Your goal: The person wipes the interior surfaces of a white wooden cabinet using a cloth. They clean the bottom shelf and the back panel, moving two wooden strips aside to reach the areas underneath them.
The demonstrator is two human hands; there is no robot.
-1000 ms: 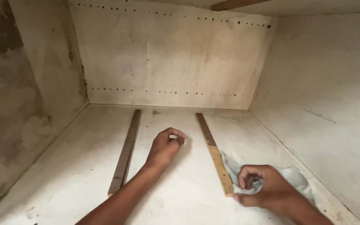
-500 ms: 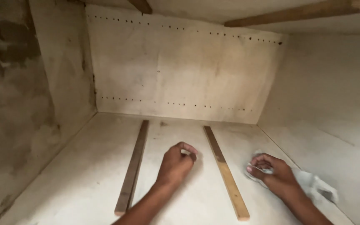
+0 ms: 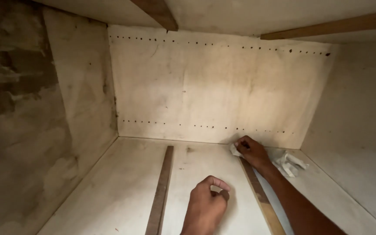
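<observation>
I am looking into a pale plywood cabinet box. My right hand (image 3: 251,151) reaches to the back edge of the floor panel (image 3: 114,191) and grips a white cloth (image 3: 289,163), pressing part of it against the corner where floor meets back panel (image 3: 205,87). The rest of the cloth trails to the right of my wrist. My left hand (image 3: 205,204) rests as a loose fist on the floor panel between two wooden strips, holding nothing. The left strip (image 3: 161,191) is dark, and the right strip (image 3: 260,198) runs under my right forearm.
The back panel has two rows of small holes. Plywood side walls (image 3: 88,87) close in left and right. Two wooden battens (image 3: 157,13) cross the top panel. A rough plastered wall (image 3: 18,130) lies at the far left.
My right hand has carried the cloth from the near right of the floor panel forward to the back edge. My view has tilted upward. The left hand stayed between the strips.
</observation>
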